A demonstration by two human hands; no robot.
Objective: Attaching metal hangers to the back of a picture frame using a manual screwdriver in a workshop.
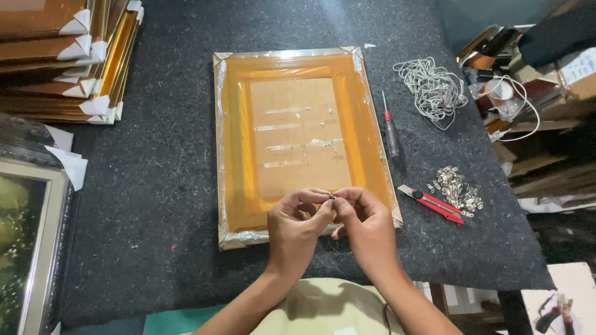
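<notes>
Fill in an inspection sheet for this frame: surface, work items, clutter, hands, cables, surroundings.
Surface: dark felt-covered table.
Work items: gold picture frame lying back side up, wrapped in clear film; small metal piece pinched between both hands.
Clutter: screwdriver, red utility knife, pile of small metal hangers.
Hands: left hand and right hand meet over the frame's near edge.
Cables: bundle of grey cord.
Surroundings: stacked gold frames at left; silver frame; cluttered boxes at right.

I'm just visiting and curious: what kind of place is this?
Probably a picture-framing workshop: a wrapped gold frame lies face down on the felt-covered bench, more frames are stacked nearby, beside small metal hangers.
</notes>
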